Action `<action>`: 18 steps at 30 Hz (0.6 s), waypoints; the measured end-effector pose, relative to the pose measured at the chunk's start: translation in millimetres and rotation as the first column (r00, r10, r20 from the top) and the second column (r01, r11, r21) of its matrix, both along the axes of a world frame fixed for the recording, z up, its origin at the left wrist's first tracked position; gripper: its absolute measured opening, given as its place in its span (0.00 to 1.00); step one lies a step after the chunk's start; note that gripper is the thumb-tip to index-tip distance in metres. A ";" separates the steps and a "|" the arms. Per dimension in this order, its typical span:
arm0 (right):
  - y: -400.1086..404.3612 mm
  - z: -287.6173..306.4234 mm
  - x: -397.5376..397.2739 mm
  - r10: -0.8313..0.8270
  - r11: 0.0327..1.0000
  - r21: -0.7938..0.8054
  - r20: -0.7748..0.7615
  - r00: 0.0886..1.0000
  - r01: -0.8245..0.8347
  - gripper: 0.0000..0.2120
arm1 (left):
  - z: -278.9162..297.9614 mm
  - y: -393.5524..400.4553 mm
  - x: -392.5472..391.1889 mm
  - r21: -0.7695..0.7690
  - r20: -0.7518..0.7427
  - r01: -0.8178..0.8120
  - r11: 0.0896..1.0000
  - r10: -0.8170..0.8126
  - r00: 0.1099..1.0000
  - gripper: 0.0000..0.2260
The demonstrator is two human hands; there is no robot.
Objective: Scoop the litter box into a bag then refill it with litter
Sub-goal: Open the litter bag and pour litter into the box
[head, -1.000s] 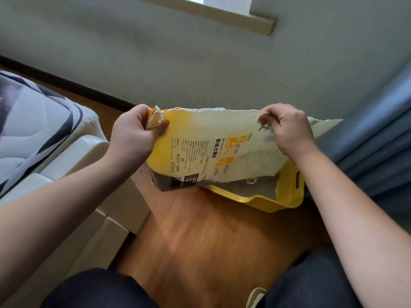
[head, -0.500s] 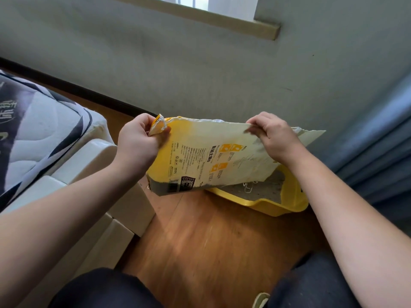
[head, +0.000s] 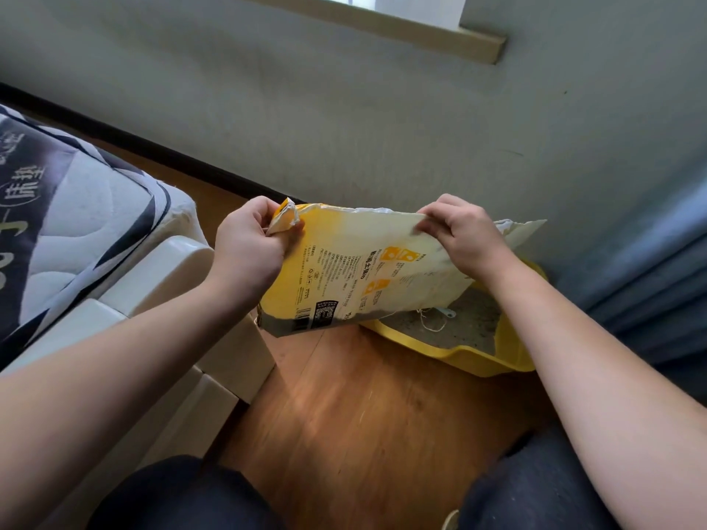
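Note:
A yellow and white litter bag [head: 355, 269] hangs flat and upside down over the floor, its printed text inverted. My left hand [head: 250, 248] grips its left top corner. My right hand [head: 465, 239] pinches the top edge further right. Behind and below the bag sits the yellow litter box [head: 459, 355] against the wall, holding grey litter [head: 466, 327]. A white string and a small pale blue handle [head: 443, 312] lie on the litter. The bag hides the box's far left part.
A mattress on a white bed frame [head: 168, 277] stands at the left. The grey wall [head: 382, 128] with a window sill runs behind. A blue curtain [head: 658, 269] hangs at the right. Wooden floor [head: 363, 415] lies between my knees.
The view has tilted up and the bag sits lower in frame. Both hands keep their grip on the bag's top edge, and the bag hangs a little lower over the box.

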State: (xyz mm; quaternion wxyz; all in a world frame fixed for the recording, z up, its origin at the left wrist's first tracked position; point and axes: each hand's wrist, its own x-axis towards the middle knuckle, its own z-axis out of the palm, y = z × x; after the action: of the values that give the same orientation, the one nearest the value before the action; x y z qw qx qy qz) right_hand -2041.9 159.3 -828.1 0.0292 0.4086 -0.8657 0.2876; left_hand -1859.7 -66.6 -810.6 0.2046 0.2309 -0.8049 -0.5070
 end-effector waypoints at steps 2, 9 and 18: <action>-0.7 -0.6 -0.9 -0.009 1.000 -0.016 0.014 1.000 0.009 0.07 | 0.7 0.4 -0.4 -0.005 -0.003 0.007 1.000 -0.007 1.000 0.07; -3.7 -0.9 -5.9 -0.038 0.999 -0.016 0.042 0.998 0.039 0.07 | 1.0 1.2 -0.8 -0.007 0.004 0.010 1.000 -0.010 1.000 0.08; -8.1 1.3 -7.9 -0.055 0.998 0.013 0.101 0.993 0.054 0.07 | 2.5 2.6 0.3 -0.027 -0.023 0.028 0.999 -0.029 0.999 0.09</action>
State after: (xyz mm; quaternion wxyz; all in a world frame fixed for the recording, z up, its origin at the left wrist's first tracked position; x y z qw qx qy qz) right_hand -2049.8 151.1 -826.8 -0.0088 0.3700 -0.8783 0.3026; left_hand -1859.4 -63.9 -808.1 0.2099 0.2108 -0.8122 -0.5019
